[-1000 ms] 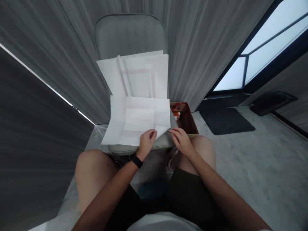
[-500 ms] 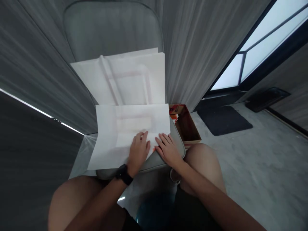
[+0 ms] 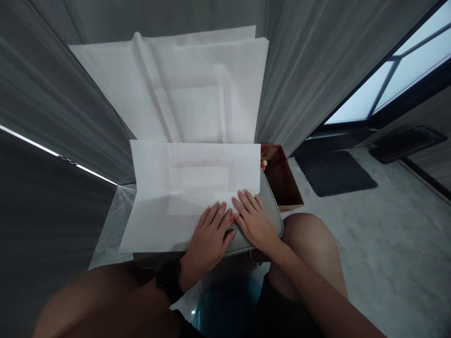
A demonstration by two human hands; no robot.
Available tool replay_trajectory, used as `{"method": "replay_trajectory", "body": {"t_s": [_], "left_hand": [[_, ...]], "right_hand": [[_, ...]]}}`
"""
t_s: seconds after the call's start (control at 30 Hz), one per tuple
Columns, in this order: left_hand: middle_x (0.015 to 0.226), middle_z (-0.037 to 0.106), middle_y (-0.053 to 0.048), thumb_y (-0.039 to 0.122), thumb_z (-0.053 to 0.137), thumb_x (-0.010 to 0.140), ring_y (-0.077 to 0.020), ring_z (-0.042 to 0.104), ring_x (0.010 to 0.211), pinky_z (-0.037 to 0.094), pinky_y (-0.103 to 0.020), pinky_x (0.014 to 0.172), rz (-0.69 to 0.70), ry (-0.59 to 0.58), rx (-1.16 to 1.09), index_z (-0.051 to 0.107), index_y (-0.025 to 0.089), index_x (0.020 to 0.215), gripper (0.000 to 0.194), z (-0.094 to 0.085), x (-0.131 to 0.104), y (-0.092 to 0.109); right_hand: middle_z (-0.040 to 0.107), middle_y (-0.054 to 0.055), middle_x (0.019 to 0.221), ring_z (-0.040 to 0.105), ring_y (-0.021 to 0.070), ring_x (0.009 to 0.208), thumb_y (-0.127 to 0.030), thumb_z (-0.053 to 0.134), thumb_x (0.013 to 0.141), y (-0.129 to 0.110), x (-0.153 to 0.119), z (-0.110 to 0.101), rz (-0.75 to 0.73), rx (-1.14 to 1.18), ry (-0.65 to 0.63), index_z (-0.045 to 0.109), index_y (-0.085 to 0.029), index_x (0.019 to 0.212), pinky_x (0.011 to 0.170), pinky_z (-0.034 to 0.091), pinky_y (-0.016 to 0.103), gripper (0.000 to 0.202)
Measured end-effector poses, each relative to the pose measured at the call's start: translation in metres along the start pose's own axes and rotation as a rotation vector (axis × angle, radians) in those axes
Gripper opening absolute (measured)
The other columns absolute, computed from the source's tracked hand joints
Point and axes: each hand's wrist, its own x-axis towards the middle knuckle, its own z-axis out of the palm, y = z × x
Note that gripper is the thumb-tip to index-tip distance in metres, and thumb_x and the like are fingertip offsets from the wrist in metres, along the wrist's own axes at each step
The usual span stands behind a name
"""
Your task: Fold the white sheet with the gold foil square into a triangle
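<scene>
A large white paper sheet (image 3: 151, 206) lies on the seat of a grey chair (image 3: 269, 216), creased across and with its lower right corner folded over. My left hand (image 3: 211, 234) rests flat on it near that fold, fingers stretched out together. Just to the right, my right hand (image 3: 255, 220) presses the folded edge, palm down with fingers extended. Between the hands a small orange-red patch (image 3: 231, 220) shows; what it belongs to is hidden. More white sheets (image 3: 197, 89) stand behind, leaning against the chair's backrest, with faint rectangular marks on them.
An open cardboard box (image 3: 283, 183) with something orange and white inside stands on the floor right of the chair. Farther right lie a dark mat (image 3: 334, 173) and a black tray-like object (image 3: 408, 143). Grey curtains (image 3: 303, 61) hang close around.
My left hand has flattened, its fingers now stretched over the paper beside the fold. My right hand stays on the folded edge. The view has moved closer to the sheets.
</scene>
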Motion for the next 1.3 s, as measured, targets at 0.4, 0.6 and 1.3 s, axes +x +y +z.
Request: {"method": "replay_trajectory", "body": {"t_s": [0.4, 0.6, 1.3], "left_hand": [[0.162, 0.049, -0.018, 0.035, 0.048, 0.108, -0.0336, 0.042, 0.154, 0.044, -0.055, 0.123, -0.061, 0.041, -0.049, 0.051, 0.012, 0.152, 0.05, 0.001, 0.0, 0.006], [0.163, 0.048, -0.018, 0.033, 0.047, 0.108, -0.0337, 0.041, 0.155, 0.044, -0.055, 0.123, -0.071, 0.031, -0.048, 0.047, 0.011, 0.155, 0.052, 0.0, 0.001, 0.008], [0.169, 0.041, -0.012, 0.034, 0.047, 0.107, -0.0323, 0.035, 0.159, 0.035, -0.057, 0.129, -0.113, -0.01, -0.031, 0.029, 0.02, 0.168, 0.065, 0.001, 0.0, 0.012]], "right_hand": [[0.075, 0.007, 0.134, 0.064, 0.0229, 0.135, -0.025, 0.048, 0.108, 0.01, 0.004, -0.003, -0.025, 0.188, 0.24, 0.071, -0.022, 0.136, 0.126, 0.042, 0.051, 0.036], [0.074, 0.008, 0.136, 0.065, 0.0249, 0.134, -0.022, 0.053, 0.106, 0.007, 0.006, 0.002, 0.006, 0.183, 0.268, 0.072, -0.022, 0.135, 0.123, 0.044, 0.055, 0.034], [0.07, 0.008, 0.142, 0.063, 0.026, 0.138, -0.021, 0.052, 0.106, 0.003, 0.007, 0.003, 0.043, 0.159, 0.215, 0.066, -0.024, 0.144, 0.124, 0.042, 0.057, 0.041]]}}
